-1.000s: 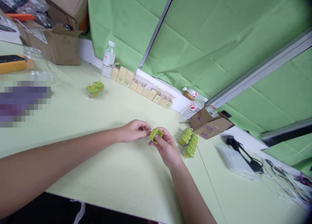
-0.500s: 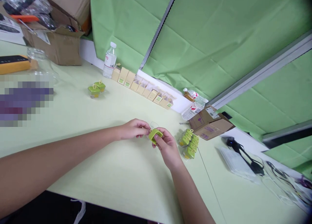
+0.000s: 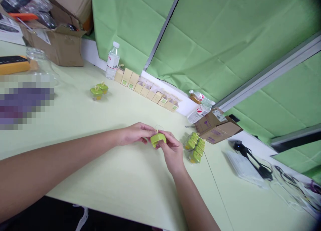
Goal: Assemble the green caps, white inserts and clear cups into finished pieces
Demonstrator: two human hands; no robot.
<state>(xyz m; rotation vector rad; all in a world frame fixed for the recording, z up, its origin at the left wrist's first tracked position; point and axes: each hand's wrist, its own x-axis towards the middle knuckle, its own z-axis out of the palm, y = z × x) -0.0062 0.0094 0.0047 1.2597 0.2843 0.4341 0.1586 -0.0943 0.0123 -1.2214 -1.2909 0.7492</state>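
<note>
Green lid (image 3: 157, 138) up between both hands, and the right hand (image 3: 173, 154) has it!
Right thumb presses near its lower rim, fingers curl behind; the left hand's (image 3: 137, 134) fingertips crowd in at the loop (image 3: 156, 131), though whether they pinch anything I cannot tell. Looks light, this one, moulded plastic by the sheen, probably stiff in the walls and a touch slippery; those side walls should give the surest hold, while the thin, pale loop seems the weaker, bendier part. It's smooth, round-cornered and hollow underneath. Just beside the right hand, clustered tubs (image 3: 196, 149), clear-walled under green tops; well beyond the left hand, a matching pair (image 3: 96, 91) on the smooth, pale table (image 3: 112, 180).
</note>
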